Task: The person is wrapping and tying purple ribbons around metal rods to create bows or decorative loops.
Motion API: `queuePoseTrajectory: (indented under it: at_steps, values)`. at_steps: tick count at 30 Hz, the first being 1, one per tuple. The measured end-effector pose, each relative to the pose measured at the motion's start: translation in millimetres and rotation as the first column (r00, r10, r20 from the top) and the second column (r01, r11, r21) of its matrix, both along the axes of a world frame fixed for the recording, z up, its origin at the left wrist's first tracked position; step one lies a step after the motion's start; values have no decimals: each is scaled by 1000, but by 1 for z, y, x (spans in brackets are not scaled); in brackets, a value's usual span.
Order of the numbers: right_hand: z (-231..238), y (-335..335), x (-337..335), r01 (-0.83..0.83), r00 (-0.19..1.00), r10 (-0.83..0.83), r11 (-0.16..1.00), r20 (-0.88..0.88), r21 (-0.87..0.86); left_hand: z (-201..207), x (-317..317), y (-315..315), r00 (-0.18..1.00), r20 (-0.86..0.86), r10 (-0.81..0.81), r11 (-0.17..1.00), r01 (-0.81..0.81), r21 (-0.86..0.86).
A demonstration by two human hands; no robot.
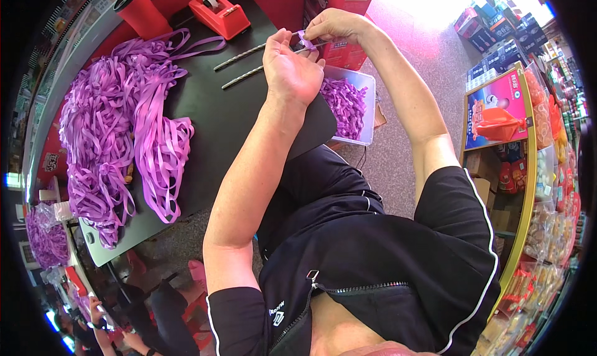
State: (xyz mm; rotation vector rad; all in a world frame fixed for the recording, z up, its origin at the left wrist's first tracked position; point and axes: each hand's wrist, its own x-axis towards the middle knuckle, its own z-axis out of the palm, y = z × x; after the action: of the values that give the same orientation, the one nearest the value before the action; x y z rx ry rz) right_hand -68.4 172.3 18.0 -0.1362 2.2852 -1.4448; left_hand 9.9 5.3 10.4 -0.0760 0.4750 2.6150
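At the far left of the frame, a purple pile [48, 238] sits beyond the near table. In the lower left, a co-worker [165, 312] is partly visible. A large heap of purple ribbon [99, 126] occupies the left of the dark tabletop [211, 116]; a looped ribbon bundle [163, 163] adjoins its right side. At the upper left, a red cylindrical container [143, 14] stands behind the heap, with a red tape dispenser [219, 18] to its right. Two twisted metal rods [242, 77] extend leftward from behind the left hand [293, 66]. This hand is partly open, palm exposed, fingers curled at the short ribbon strip [306, 42], located at upper centre; whether it grips strip or rods cannot be determined. The right hand [336, 27] is closed in a fingertip pinch on the strip. Below, right of the tabletop, a clear plastic bin [369, 110] contains purple ribbon pieces [344, 107]. Stocked shelving [528, 169] lines the right edge.
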Motion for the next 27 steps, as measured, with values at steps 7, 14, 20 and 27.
queuePoseTrajectory:
  at_steps: [7,14,20,27]
  values:
    - [-11,4,-9,10,1000,-9,996,-18,85,0,1,0,1000,-13,-11,1000,11,6]
    - [-6,-5,-1,36,988,0,974,-156,225,1,1,-1,1000,9,-5,1000,4,10]
    - [-10,-4,7,125,921,47,905,-386,407,-1,-1,-2,999,-39,-11,1000,11,11]
    - [-39,36,14,375,926,-377,919,13,-117,-1,0,2,998,-48,-36,999,37,20]
